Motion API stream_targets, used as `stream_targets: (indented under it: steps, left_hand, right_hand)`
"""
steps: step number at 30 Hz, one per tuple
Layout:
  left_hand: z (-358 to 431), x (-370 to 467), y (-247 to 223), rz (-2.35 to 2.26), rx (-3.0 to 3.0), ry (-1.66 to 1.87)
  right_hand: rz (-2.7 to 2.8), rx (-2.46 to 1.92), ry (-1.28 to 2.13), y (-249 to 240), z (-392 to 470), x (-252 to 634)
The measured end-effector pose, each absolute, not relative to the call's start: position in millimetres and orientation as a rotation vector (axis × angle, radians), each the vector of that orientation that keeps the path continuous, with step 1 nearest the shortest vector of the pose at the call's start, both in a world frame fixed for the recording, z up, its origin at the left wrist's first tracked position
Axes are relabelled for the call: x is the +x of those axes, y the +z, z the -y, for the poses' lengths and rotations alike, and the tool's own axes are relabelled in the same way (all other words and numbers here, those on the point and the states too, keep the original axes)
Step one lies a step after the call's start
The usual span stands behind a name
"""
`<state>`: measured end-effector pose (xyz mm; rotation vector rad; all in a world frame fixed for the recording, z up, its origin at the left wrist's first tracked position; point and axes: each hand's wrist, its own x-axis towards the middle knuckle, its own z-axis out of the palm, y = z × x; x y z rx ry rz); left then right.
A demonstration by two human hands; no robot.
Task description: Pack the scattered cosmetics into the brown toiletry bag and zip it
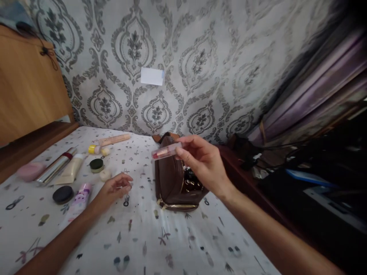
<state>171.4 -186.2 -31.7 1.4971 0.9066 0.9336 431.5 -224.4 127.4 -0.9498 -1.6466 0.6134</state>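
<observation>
Landmark: brown bag (pixel 169 175) on a printed cloth (pixel 137 236). Unzipped, its shiny dark inside faces the right hand (pixel 205 164); that angle presumably gives a direct way in. From where I stand, this hand is over the bag, thumb and fingertips pinching one end of a clear lipstick tube (pixel 164 152). Tube appears raised above the bag, apart from it, tilted slightly. The end grip leaves most of it uncovered (a red tip shows through), and is probably enough for something so light. Left hand (pixel 116 187), left of the bag: fingers loosely curled, slightly parted, pinching nothing I can see, just beside a pale round pot (pixel 105 175). Farther left of the bag: dark green jar (pixel 96 165), cream tube (pixel 70 169), black-lidded jar (pixel 63 194), spaced apart, likely for easy grasping.
</observation>
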Motion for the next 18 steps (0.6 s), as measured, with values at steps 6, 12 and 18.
stream_targets:
  steps: [6,12,18]
  left_hand:
    - [184,178,-43,-0.970,1.485,0.814]
    - [184,179,-44,-0.973,1.511,0.799]
    - [184,179,-48,-0.957,1.514,0.785]
  right_hand:
    - [1.816,-1.047,0.542,153,212,454]
    - [1.793,-1.030,0.640,152,201,460]
    - [1.706,-1.028,0.750,148,195,459]
